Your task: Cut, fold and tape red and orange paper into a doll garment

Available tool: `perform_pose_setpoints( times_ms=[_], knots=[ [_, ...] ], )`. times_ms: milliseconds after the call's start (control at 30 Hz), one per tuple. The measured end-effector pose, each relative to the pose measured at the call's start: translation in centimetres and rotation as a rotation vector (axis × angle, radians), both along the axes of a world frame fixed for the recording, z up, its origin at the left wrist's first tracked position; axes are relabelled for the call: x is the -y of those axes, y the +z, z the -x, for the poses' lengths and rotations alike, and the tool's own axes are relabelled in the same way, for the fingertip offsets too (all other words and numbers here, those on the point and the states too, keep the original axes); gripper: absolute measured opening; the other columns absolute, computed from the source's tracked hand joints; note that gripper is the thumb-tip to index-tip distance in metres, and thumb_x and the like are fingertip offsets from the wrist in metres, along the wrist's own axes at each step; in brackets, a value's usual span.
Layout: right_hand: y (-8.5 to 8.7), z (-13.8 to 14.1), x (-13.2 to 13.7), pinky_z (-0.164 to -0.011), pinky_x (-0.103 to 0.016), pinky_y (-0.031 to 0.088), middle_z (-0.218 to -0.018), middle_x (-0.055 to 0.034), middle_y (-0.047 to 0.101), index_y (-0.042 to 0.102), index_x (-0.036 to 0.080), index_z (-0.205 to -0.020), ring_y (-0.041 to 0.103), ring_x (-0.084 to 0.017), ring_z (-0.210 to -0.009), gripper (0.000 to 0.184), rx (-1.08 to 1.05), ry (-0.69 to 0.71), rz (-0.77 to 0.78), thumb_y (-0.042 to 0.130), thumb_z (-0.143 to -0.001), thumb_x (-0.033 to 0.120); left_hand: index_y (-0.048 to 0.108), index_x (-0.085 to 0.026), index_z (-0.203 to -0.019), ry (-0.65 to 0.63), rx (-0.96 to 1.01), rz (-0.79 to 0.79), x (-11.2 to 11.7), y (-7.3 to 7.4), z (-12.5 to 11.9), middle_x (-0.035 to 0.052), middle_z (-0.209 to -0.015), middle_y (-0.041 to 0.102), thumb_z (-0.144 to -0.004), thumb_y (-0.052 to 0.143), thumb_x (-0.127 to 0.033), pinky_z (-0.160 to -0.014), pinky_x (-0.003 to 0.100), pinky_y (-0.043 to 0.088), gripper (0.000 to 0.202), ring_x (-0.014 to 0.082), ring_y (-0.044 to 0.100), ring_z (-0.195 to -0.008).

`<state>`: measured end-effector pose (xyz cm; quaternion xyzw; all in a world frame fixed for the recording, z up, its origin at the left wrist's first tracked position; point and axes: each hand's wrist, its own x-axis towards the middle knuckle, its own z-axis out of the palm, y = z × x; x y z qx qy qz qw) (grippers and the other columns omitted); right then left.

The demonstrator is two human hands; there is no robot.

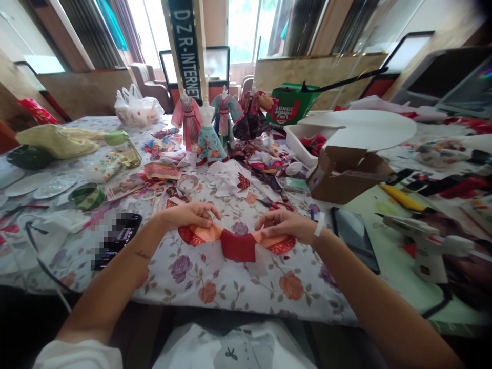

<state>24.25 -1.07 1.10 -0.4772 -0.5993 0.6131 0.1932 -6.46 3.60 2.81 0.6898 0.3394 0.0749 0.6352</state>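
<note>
A small doll garment (238, 247), with a dark red middle and orange sleeve-like sides edged in patterned red, is stretched out just over the flowered tablecloth. My left hand (194, 214) pinches it where the left orange side meets the middle. On the opposite side my right hand (288, 225) grips the other orange part, fingers curled. Sheer pale fabric hangs below the red panel. Beyond my hands lie red-handled scissors (282, 206) and a white cloth piece with a red motif (230, 178).
Dressed doll forms (209, 138) stand at the back among fabric scraps. To the right are a cardboard box (348, 174), a tablet-like device (354, 240) and a glue gun (423, 246). On the left are a phone (119, 241), a tape roll (87, 196) and a cable (46, 256).
</note>
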Motion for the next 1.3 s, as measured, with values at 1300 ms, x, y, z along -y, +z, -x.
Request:
perform_pose_setpoints(
  times_ms=[1300],
  knots=[
    [-4.5,-4.7,5.9,-0.074,-0.033,0.047,-0.087,-0.0089,0.065,0.06,0.017,-0.071,0.06,-0.021,-0.081,0.011,0.102,-0.328,-0.507,0.058,-0.075,0.028,0.058,-0.015,-0.096,0.38,-0.077,-0.347,-0.9,-5.1,3.8,-0.0001,-0.068,0.063,-0.074,0.06,-0.029,-0.061,0.025,0.044,0.025,0.0141,0.059,-0.063]
  ],
)
